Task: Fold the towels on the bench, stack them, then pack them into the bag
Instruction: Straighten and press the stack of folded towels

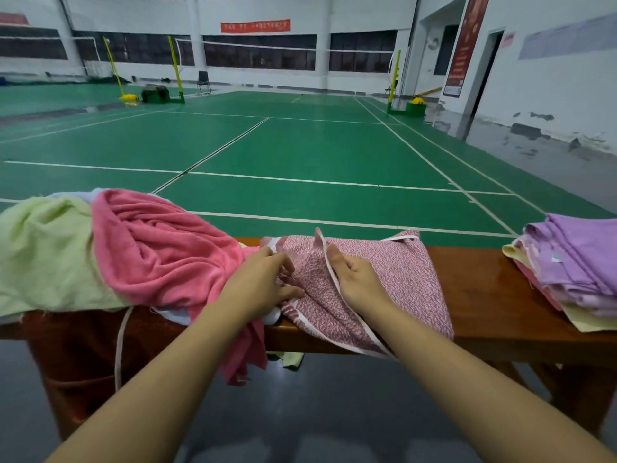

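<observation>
**Two hands working a speckled towel on a wooden bench**

Head view: I am looking down along two bare forearms to a long, glossy reddish-brown wooden bench that crosses the picture from left to right. Beyond it lies a green sports court with white lines.

In the middle of the bench lies a thin woven towel, the speckled towel, red and white flecks with a narrow white hem. It is partly folded; one edge stands up in a ridge between my hands, and its near corner hangs over the front of the bench.

My left hand rests on the left part of this towel, its fingers curled and pinching a fold of the cloth. My right hand grips the raised white-hemmed edge, thumb pointing up along the ridge and fingers curled round the fabric. Both hands are closed on the same towel.

To the left sits a loose, rumpled heap: a thick, fluffy pink towel on top, one end trailing below the bench edge, and a soft pale green towel beside and under it. A bit of light blue cloth shows behind them.

At the right end of the bench is a folded stack, flat layers in lilac, pink and pale yellow, well apart from my hands.
</observation>
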Tool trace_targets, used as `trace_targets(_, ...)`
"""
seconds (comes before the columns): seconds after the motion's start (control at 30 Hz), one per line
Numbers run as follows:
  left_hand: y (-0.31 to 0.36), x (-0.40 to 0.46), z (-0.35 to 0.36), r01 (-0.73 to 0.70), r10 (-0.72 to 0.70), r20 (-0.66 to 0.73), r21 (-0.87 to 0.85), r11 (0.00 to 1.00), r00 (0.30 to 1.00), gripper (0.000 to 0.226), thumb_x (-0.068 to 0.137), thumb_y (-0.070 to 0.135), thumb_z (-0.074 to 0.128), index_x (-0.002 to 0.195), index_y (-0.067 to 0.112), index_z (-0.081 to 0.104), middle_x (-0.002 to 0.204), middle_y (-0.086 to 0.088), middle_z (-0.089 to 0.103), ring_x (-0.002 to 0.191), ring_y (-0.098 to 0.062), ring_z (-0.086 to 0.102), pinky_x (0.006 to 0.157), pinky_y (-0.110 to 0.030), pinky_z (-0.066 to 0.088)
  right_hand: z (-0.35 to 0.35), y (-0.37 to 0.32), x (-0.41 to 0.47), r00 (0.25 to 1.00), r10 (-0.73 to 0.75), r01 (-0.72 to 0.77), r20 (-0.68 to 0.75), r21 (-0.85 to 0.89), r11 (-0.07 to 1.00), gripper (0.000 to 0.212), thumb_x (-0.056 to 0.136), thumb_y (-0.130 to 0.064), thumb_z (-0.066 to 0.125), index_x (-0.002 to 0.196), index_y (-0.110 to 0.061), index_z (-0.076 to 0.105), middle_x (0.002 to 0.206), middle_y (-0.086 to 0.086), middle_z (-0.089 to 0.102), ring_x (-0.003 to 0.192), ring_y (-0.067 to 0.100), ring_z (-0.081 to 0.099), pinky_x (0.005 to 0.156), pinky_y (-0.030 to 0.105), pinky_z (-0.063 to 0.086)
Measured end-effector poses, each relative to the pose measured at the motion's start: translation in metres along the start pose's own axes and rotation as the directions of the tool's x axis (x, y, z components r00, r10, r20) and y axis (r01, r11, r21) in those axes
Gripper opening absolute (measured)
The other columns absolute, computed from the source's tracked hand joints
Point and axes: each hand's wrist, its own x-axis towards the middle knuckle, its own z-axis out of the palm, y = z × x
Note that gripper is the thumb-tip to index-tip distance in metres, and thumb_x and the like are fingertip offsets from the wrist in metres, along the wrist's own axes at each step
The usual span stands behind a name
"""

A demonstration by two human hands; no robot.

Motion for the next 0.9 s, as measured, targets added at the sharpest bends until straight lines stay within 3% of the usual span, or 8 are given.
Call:
trace_targets(0.13,-0.003,-0.009,-0.011,-0.068,0.071,-0.075,0.039,0.997,0.995,0.014,0.086,0.032,0.077,0.083,0.021,0.07,0.084,0.007,0.061,0.081,-0.014,0.058,0.065,-0.029,0.037,0.0,0.0,-0.001,1.0,-0.006,0.006,-0.026,0.024,1.0,0.058,0.1,-0.063,0.036,0.061,-0.021,0.037,0.049,-0.008,0.032,0.044,0.01,0.029,0.053,0.03,0.024)
trace_targets(0.27,-0.012,-0.017,-0.034,0.056,-0.079,-0.056,-0.332,0.942,0.995,0.015,0.09,0.03,0.068,0.087,0.016,0.064,0.088,0.003,0.064,0.077,-0.007,0.058,0.069,-0.02,0.044,0.001,-0.004,-0.003,0.999,-0.048,0.048,0.022,0.002,0.999,0.057,0.102,-0.06,0.034,0.062,-0.019,0.043,0.049,-0.01,0.039,0.042,0.006,0.034,0.051,0.026,0.029)
trace_targets(0.37,-0.016,-0.022,-0.051,0.191,-0.233,0.071,-0.815,0.547,0.97,0.01,0.091,0.008,0.053,0.083,0.01,0.058,0.091,-0.003,0.066,0.08,-0.015,0.063,0.064,-0.024,0.057,0.014,-0.011,-0.011,0.959,-0.154,0.191,0.238,-0.141,0.971,0.055,0.103,-0.058,0.029,0.093,-0.023,0.07,0.085,-0.011,0.07,0.069,-0.007,0.057,0.067,0.024,0.045)
trace_targets(0.47,-0.024,-0.021,-0.057,0.299,-0.415,0.182,-0.925,0.236,0.891,0.016,0.096,0.022,0.049,0.088,0.009,0.054,0.104,-0.011,0.065,0.083,-0.022,0.063,0.056,-0.03,0.059,0.036,-0.011,-0.015,0.815,-0.205,0.408,0.542,-0.286,0.867,0.059,0.108,-0.051,0.021,0.146,-0.018,0.052,0.15,0.001,0.051,0.132,0.01,0.049,0.113,0.031,0.038)
trace_targets(0.57,-0.027,-0.016,-0.051,0.376,-0.484,0.103,-0.773,0.51,0.869,0.047,0.099,0.054,0.051,0.101,0.007,0.057,0.097,-0.01,0.064,0.074,-0.016,0.062,0.058,-0.028,0.053,0.042,-0.008,-0.013,0.752,-0.221,0.523,0.621,-0.359,0.773,0.06,0.106,-0.05,0.017,0.157,-0.023,0.035,0.165,-0.002,0.027,0.151,0.01,0.023,0.125,0.033,0.015)
trace_targets(0.67,-0.022,-0.015,-0.042,0.309,-0.374,-0.1,-0.394,0.866,0.922,0.041,0.086,0.047,0.075,0.102,0.012,0.062,0.093,0.001,0.067,0.079,-0.013,0.062,0.07,-0.03,0.047,0.04,-0.009,-0.016,0.754,-0.23,0.531,0.615,-0.366,0.764,0.057,0.108,-0.046,0.019,0.158,-0.021,0.031,0.165,-0.004,0.025,0.15,0.005,0.02,0.125,0.028,0.012)
trace_targets(0.77,-0.021,-0.012,-0.039,0.219,-0.232,-0.066,-0.166,0.962,0.97,0.04,0.08,0.013,0.075,0.118,0.011,0.062,0.111,-0.006,0.066,0.09,-0.019,0.063,0.08,-0.031,0.048,0.032,-0.017,-0.024,0.814,-0.24,0.401,0.529,-0.213,0.891,0.052,0.11,-0.042,0.025,0.149,-0.017,0.047,0.153,-0.008,0.045,0.135,-0.003,0.038,0.113,0.012,0.024)
trace_targets(0.9,-0.023,-0.014,-0.043,0.186,-0.198,-0.057,-0.169,0.968,0.979,0.044,0.08,0.006,0.073,0.122,0.016,0.063,0.116,-0.007,0.065,0.084,-0.017,0.064,0.081,-0.033,0.05,-0.008,-0.026,-0.013,0.932,-0.127,0.286,0.34,-0.473,0.833,0.053,0.102,-0.06,0.03,0.137,-0.027,0.055,0.141,-0.007,0.054,0.126,0.008,0.05,0.11,0.036,0.042)
